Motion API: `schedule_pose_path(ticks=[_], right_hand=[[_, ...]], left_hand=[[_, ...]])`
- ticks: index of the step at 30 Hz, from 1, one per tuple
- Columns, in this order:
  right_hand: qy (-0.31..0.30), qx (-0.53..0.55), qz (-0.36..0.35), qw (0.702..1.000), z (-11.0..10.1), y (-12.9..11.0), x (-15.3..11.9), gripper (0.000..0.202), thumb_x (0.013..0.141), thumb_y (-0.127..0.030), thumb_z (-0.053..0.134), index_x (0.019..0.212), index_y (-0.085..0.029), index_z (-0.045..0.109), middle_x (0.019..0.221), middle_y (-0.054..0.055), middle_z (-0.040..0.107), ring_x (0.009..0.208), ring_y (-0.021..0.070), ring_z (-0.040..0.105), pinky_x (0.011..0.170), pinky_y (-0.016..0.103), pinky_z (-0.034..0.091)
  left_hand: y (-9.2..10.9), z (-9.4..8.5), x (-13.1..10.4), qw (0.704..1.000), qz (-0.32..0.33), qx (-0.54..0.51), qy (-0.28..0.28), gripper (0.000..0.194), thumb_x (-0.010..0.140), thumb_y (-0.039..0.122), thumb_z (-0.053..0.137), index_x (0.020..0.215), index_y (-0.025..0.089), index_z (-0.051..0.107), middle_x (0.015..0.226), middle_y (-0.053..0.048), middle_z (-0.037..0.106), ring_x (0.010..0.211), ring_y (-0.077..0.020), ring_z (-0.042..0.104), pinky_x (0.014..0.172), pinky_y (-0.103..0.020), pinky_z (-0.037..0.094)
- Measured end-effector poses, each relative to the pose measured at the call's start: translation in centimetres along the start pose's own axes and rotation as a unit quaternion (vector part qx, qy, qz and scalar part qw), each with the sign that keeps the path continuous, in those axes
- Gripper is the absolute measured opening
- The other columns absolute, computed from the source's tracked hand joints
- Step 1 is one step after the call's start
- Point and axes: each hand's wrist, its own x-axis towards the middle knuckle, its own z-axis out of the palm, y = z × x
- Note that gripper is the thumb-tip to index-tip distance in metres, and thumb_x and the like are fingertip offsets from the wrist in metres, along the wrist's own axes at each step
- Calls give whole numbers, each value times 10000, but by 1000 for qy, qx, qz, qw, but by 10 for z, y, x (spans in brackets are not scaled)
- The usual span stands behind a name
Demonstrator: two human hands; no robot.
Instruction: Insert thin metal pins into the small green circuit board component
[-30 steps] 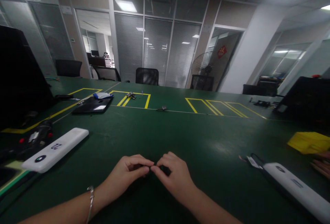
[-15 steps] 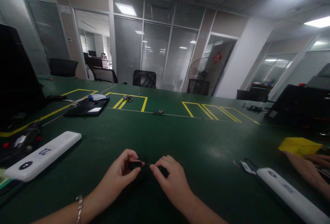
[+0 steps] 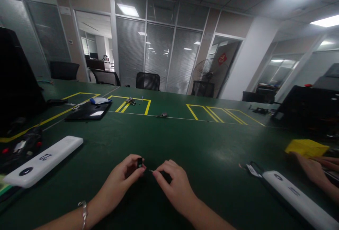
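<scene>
Between the thumb and fingers of my left hand point(image 3: 129, 171) is a small black block-shaped piece point(image 3: 140, 162), held upright above the green table. My right hand point(image 3: 173, 177) pinches a thin, light-tipped piece point(image 3: 150, 170) that points left toward the black one. A narrow gap separates the two pieces, and both are too small to name exactly. The fingers of each hand are curled closed around what they hold.
White bars marked with numbers lie at left point(image 3: 45, 161) and right point(image 3: 293, 191). A co-worker's hand point(image 3: 308, 170) touches a yellow object point(image 3: 305, 148). A black tablet-like slab point(image 3: 88, 111) and small metal parts point(image 3: 130, 101) lie farther back.
The black piece in my left hand has turned from lying level to standing upright. The thin piece in my right hand shows more and has shifted slightly left.
</scene>
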Motion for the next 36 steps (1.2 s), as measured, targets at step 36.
schedule_pose_path(ticks=[36], right_hand=[[-29, 9, -21, 999, 5, 2, -1, 176, 921, -270, 551, 828, -217, 690, 768, -6, 630, 709, 135, 592, 647, 240, 404]], left_hand=[[-6, -2, 1, 1000, 4, -15, -6, 209, 846, 290, 595, 1018, 218, 689, 979, -36, 694, 862, -205, 615, 768, -302, 478]])
